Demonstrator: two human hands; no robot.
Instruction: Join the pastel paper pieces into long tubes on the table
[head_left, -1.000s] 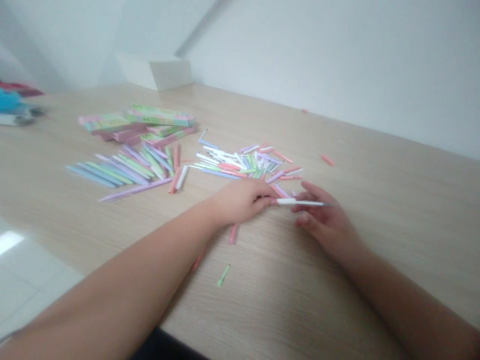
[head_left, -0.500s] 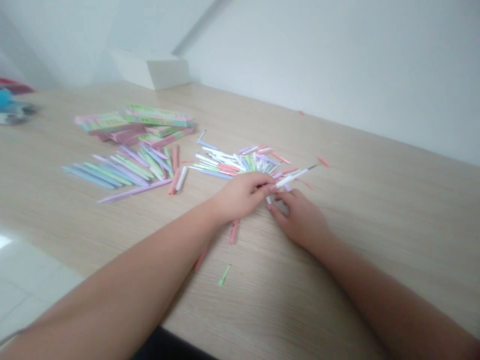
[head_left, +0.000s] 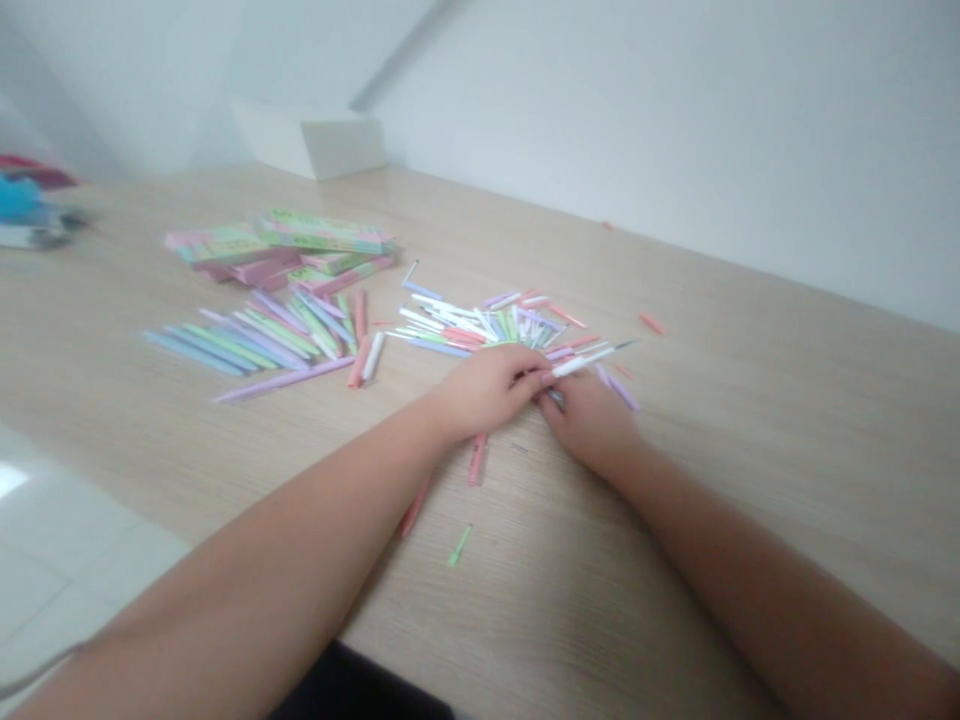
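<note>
- Moved since the first earlier frame: the right hand (head_left: pixel 592 412), then open and apart, now meets the left hand (head_left: pixel 491 392); the white pen (head_left: pixel 577 362), then nearly level in view, slants up to the right.
- White pen: above the worktop (head_left: pixel 570 560), its dark tip pointing away from both hands.
- Left hand: pinching the white pen by its rear end between thumb and fingers.
- Right hand: fingers curled just under the left; whether they grip anything cannot be told.
- Beyond the hands: a loose heap (head_left: pixel 450 318) of white, red, green, blue and purple parts; purple pieces (head_left: pixel 621 390) lie beside the right hand.
- Nearer the viewer: a red strip (head_left: pixel 478 460) and a green piece (head_left: pixel 460 546).
- Left of the heap: a spread of pastel pens (head_left: pixel 262 330), with printed boxes (head_left: pixel 322 234) stacked behind.
- Rear: a white box (head_left: pixel 341 148) near the wall (head_left: pixel 675 120).
</note>
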